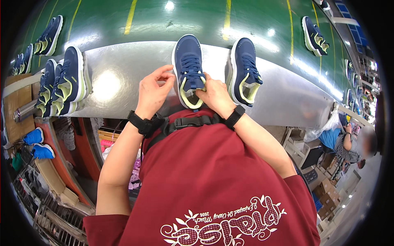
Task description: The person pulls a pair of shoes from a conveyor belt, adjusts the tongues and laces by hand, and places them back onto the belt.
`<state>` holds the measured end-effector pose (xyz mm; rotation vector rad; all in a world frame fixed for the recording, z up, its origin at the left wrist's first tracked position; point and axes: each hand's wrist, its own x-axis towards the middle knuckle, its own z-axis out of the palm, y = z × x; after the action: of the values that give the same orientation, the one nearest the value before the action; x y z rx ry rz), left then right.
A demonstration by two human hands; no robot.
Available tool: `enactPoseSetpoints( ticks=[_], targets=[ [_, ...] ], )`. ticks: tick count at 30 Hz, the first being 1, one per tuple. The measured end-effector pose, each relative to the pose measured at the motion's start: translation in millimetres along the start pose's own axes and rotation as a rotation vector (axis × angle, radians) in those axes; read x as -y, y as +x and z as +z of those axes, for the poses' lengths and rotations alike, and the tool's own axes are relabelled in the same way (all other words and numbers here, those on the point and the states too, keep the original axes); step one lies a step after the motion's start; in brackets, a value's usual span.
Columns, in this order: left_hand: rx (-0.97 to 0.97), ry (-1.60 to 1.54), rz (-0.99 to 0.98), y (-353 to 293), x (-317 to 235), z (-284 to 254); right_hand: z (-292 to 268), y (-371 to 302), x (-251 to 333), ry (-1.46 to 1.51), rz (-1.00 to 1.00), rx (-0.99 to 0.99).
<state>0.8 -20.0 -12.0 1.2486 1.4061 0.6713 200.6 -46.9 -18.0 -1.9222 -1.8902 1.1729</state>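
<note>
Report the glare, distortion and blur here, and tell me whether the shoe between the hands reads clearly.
Head view: white glare washes out a patch of the metal table left of the left hand, and reflections streak the green surface. Head view: fisheye bends the table's far edge; corners go black. Head view: the shoe at the right hand looks sharp; the co-worker's head is blurred.
</note>
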Motion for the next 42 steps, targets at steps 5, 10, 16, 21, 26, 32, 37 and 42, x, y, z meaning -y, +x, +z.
enactPoseSetpoints(
  ticks=[5, 10, 16, 21, 26, 32, 37, 42],
  targets=[
    [0.077, -0.116, -0.033, -2.2, -1.7, 6.2, 1.4, 0.3, 0.3, -0.029, -0.021, -0.027],
    [0.02, -0.035, 0.103, 2.9, -0.6, 8.3, 2.6, 1.4, -0.3, -0.019, -0.012, -0.017],
    [0.112, 0.369, 0.254, 18.3, -28.6, 5.4, 2.5, 2.6, -0.4, -0.06, 0.004, -0.01],
    [0.178, 0.478, 0.274, 23.0, -33.4, 9.3, 1.6, -0.2, 2.3, -0.061, 0.011, -0.026],
    [-0.048, 0.787, 0.658, 15.0, -27.0, 13.8, 5.1, -0.1, 0.2, -0.036, 0.011, -0.011],
    [0.103, 0.569, 0.222, 4.7, -33.6, -6.4, -1.5, 1.4, -1.8, -0.013, 0.032, 0.039],
    [0.215, 0.412, 0.2, -15.4, -8.7, -4.1, -49.8, 3.9, -5.2, 0.248, 0.048, 0.374],
    [0.169, 0.53, 0.239, -3.2, 7.3, 13.5, -48.9, 11.4, 6.7, 0.229, -0.029, -0.15]
  ],
)
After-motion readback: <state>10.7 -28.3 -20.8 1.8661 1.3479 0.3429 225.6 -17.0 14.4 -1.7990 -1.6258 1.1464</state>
